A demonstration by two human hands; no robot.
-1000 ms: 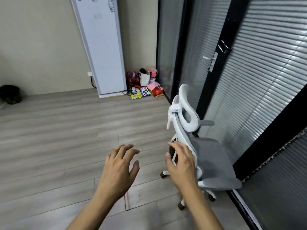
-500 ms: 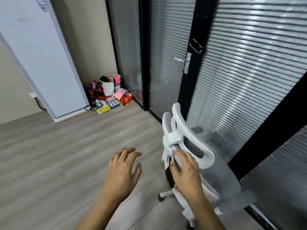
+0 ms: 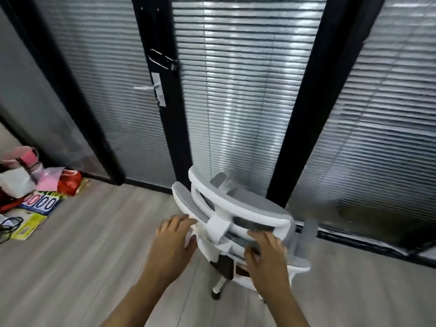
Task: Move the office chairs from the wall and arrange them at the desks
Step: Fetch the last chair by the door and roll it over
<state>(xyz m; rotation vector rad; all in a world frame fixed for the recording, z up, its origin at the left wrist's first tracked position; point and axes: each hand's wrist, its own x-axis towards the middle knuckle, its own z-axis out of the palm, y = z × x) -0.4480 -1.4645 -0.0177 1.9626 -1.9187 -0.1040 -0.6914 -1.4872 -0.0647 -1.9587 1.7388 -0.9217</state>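
Note:
An office chair (image 3: 247, 215) with a white frame and grey mesh stands close to the glass wall, its backrest turned toward me and its seat toward the blinds. My left hand (image 3: 171, 244) reaches the left edge of the backrest, with fairly straight fingers touching the white frame. My right hand (image 3: 266, 258) lies on the right side of the backrest, its fingers curled over the frame. One castor (image 3: 215, 295) and part of the chair's base show below my hands; the other castors are hidden.
A glass partition with blinds (image 3: 236, 102) and black posts runs right behind the chair. A door with a lever handle (image 3: 151, 88) is to the left. Bags and boxes (image 3: 35, 185) lie piled on the floor at the far left. Wooden floor (image 3: 82, 267) stretches to the left.
I have turned right and stepped closer to the chair. My left hand moved from mid-air to the backrest's left edge. My right hand shifted along the backrest to its right side.

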